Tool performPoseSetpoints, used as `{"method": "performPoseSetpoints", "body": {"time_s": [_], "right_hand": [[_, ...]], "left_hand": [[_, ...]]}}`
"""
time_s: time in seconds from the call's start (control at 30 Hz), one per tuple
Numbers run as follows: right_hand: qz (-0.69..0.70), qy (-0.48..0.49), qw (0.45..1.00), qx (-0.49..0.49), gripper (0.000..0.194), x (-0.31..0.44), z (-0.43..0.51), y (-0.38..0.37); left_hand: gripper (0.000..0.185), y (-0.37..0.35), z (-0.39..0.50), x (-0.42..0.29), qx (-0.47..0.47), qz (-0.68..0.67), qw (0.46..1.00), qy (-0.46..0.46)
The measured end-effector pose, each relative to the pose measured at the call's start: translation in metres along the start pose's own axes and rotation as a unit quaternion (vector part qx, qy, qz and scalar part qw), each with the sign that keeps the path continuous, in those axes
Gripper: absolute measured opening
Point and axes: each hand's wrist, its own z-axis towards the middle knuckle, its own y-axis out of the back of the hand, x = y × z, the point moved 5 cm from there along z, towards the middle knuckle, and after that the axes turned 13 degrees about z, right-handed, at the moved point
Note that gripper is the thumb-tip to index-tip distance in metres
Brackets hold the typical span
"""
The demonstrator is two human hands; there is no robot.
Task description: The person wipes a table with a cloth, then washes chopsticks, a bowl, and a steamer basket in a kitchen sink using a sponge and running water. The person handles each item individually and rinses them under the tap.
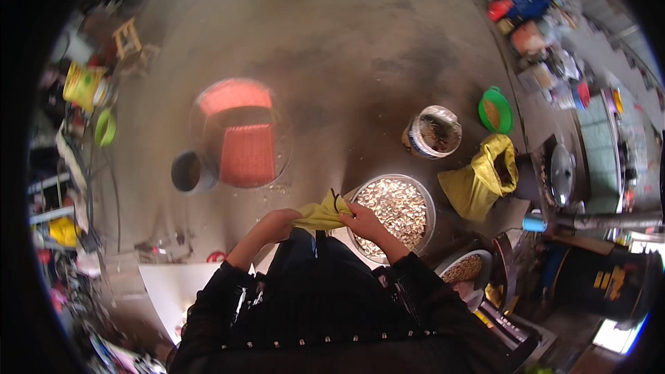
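Observation:
My left hand (280, 224) and my right hand (362, 218) hold a yellow-green cloth item (318, 215) stretched between them, in front of my dark clothing. A dark strip curves up from the cloth beside my right hand. Right behind and beside my right forearm stands a round metal basin (432, 208) full of pale, flat pieces, perhaps shells or slices. Whether the cloth is a bag or a garment, I cannot tell.
A red plastic chair (248, 153) stands ahead to the left beside a dark bucket (188, 171). Ahead to the right are a dirty white bucket (434, 132), a yellow woven sack (480, 182) and a green plastic basin (496, 110). Another basin (486, 259) holds brown pieces.

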Motion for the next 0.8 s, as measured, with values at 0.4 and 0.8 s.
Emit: {"method": "performPoseSetpoints", "body": {"time_s": [0.4, 0.8], "right_hand": [[0.418, -0.010, 0.905, -0.081, 0.023, 0.093, 0.115, 0.164], [0.376, 0.194, 0.864, -0.273, 0.017, 0.232, 0.209, 0.403]], "left_hand": [[0.053, 0.144, 0.273, -0.032, 0.211, 0.138, 0.961, -0.111], [0.062, 0.313, 0.629, -0.179, 0.109, 0.135, 0.915, -0.364]]}}
